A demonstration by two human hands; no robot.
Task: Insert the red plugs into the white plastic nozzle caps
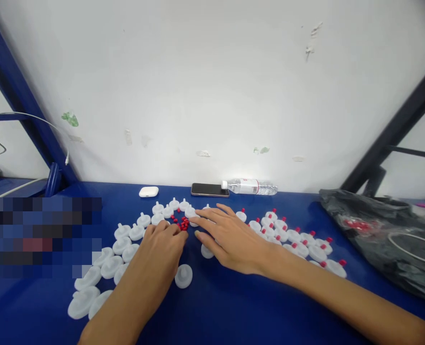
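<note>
Small red caps [183,223] lie in a loose pile on the blue table. My left hand [165,242] is at the near side of this pile, its fingers curled down and together; the fingertips are hidden, so what they pinch cannot be made out. My right hand [227,237] is stretched out flat with fingers apart, its tips by a white disc with a stem [190,212] beyond the pile. Another white disc [207,251] is partly under its thumb. Just right of my left wrist a single white disc [183,276] lies stem up.
Uncapped white discs [112,267] spread to the left; discs with red caps on their stems [280,235] stand to the right. Along the wall lie a white case [148,191], a phone [209,189] and a water bottle [252,186]. A black plastic bag [385,239] covers the right side.
</note>
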